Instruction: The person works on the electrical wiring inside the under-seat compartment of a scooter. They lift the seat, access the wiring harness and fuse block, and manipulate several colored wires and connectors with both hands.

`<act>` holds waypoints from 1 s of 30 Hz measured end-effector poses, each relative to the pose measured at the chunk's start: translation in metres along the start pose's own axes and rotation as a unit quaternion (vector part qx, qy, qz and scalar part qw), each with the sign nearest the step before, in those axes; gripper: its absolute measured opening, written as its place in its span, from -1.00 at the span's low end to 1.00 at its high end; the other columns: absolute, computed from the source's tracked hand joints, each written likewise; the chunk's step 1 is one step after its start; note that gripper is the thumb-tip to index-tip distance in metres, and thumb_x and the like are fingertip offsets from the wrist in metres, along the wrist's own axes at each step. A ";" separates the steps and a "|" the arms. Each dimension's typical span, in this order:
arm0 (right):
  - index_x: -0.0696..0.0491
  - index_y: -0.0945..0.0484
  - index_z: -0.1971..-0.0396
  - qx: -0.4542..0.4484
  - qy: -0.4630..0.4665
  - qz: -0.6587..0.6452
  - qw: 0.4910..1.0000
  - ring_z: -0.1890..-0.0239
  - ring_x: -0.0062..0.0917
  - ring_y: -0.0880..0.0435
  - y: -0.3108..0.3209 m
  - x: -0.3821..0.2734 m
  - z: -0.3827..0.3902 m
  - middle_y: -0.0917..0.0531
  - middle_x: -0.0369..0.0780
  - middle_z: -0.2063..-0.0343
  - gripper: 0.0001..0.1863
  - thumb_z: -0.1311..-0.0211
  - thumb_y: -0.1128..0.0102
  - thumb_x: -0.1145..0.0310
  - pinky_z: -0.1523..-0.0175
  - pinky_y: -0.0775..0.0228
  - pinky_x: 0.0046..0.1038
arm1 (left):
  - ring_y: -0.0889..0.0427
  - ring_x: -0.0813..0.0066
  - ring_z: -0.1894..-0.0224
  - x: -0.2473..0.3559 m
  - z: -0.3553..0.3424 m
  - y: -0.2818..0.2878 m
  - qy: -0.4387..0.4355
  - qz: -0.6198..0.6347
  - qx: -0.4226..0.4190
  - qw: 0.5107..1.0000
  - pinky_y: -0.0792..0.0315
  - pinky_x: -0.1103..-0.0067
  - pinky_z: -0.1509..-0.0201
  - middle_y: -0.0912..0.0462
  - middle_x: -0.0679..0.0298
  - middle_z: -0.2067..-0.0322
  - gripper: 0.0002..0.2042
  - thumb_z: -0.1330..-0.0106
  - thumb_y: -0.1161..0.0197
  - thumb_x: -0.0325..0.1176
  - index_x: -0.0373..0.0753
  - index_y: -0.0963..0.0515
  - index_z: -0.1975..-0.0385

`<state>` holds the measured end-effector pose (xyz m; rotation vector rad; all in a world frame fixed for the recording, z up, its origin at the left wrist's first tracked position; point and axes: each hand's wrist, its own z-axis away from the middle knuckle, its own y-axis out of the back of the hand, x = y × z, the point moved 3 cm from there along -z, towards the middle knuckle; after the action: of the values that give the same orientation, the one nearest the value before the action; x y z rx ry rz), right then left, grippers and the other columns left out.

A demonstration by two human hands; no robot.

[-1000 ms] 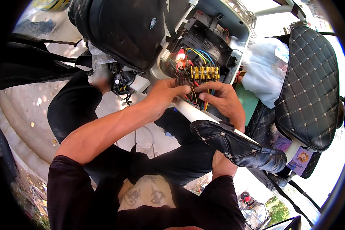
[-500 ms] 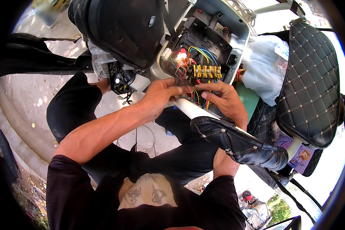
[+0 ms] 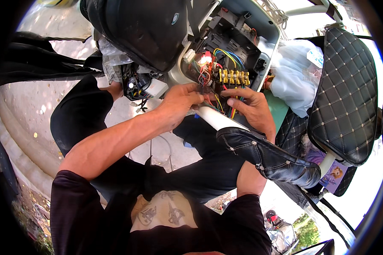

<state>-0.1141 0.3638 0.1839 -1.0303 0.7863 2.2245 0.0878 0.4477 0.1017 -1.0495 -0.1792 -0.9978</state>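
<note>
Bundled thin coloured wires rise from an opened compartment in front of me. My left hand is closed, thumb and forefinger pinching wires at the lower edge of the bundle. Opposite it, my right hand reaches in with its index fingertip at the wires; its thumb is apart from that finger. Just above the right fingers sits a brass terminal block with screws, joined by yellow, green and blue wires. The exact wire ends between the hands are too small to make out.
A white tube with a black leather cover crosses below my right hand. A black padded seat stands upper left, over an exposed electrical unit. A quilted black backrest and pale plastic bag are at right.
The view has shifted slightly, so the compartment sits a little further right. My left hand keeps its pinch on the wires; my right fingers remain beside them, with only small movement.
</note>
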 end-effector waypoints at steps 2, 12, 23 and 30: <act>0.13 -0.76 -0.03 0.004 0.005 0.000 1.000 0.15 -0.66 -0.60 0.000 -0.001 0.000 -0.76 -0.26 0.15 -0.71 -0.32 -0.36 0.49 0.01 -0.41 -0.54 | -0.69 0.45 -0.01 0.000 0.000 0.001 0.000 0.002 0.000 1.000 -0.57 0.45 -0.22 -0.70 0.11 -0.04 -0.70 -0.52 -0.06 -0.54 -0.44 -0.50 -0.18; 0.12 -0.76 -0.02 0.002 0.013 -0.015 1.000 0.46 -0.83 -0.43 0.000 0.003 -0.003 -0.70 -0.41 0.40 -0.72 -0.34 -0.41 0.43 0.36 -0.26 -0.67 | -0.64 0.58 0.08 -0.002 0.003 0.009 0.007 -0.013 0.047 0.999 -0.51 0.58 -0.05 -0.70 0.29 0.06 -0.72 -0.47 -0.22 -0.50 -0.33 -0.54 -0.13; 0.12 -0.77 0.00 -0.002 -0.007 -0.037 0.999 0.43 -0.82 -0.46 0.001 0.003 -0.003 -0.75 -0.37 0.30 -0.71 -0.29 -0.40 0.41 0.35 -0.27 -0.67 | -0.64 0.55 0.17 -0.006 -0.003 0.013 0.003 -0.033 0.083 0.996 -0.43 0.53 0.07 -0.77 0.27 0.16 -0.75 -0.42 -0.24 -0.45 -0.34 -0.56 -0.04; 0.13 -0.77 0.00 -0.012 -0.007 -0.046 0.999 0.46 -0.79 -0.48 0.004 0.009 -0.005 -0.76 -0.36 0.30 -0.68 -0.29 -0.44 0.36 0.37 -0.30 -0.66 | -0.65 0.50 0.14 -0.007 -0.008 0.016 -0.014 -0.021 0.056 0.998 -0.43 0.51 0.06 -0.76 0.24 0.14 -0.73 -0.42 -0.23 -0.45 -0.36 -0.59 -0.07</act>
<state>-0.1192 0.3593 0.1752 -1.0390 0.6938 2.1650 0.0933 0.4476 0.0831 -0.9609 -0.2788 -0.9994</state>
